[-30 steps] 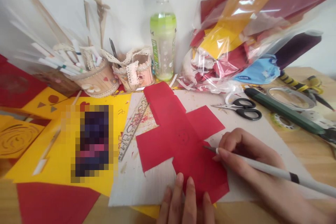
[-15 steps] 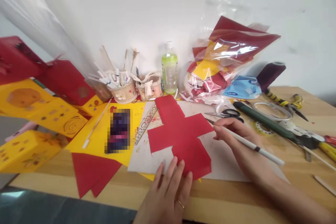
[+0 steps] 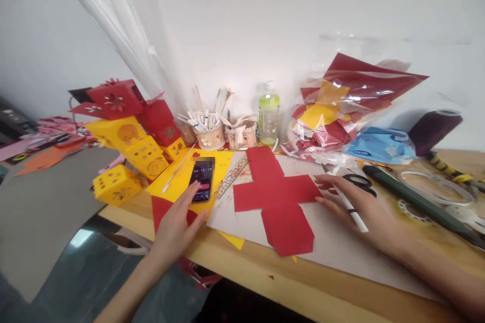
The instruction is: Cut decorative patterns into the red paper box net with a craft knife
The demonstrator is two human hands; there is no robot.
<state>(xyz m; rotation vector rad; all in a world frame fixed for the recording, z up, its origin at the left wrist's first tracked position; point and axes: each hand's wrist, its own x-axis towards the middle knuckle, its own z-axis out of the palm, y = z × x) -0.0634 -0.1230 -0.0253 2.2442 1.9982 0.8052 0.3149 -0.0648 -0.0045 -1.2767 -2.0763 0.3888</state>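
Observation:
My left hand reaches over the lower left side of a smartphone, its fingers stretched out and the thumb apart. Whether the fingertips touch the screen I cannot tell. The phone's lit display shows large digits and a pink button. A red cross-shaped paper cutout lies flat on a grey board. At the cutout's right arm rests my right hand, its fingertips by the paper edge. A slim white pen with a dark band sits in this hand, between thumb and forefinger; its tip is hidden.
A patterned ruler lies left of the cutout. Behind stand two pen cups, a green-topped bottle and a plastic bag of paper scraps. Scissors and a dark green tool lie right; yellow paper boxes left.
My left hand has left the red cutout and moved left to the phone. My right hand still has the pen, its fingers now straighter. The view has swung left.

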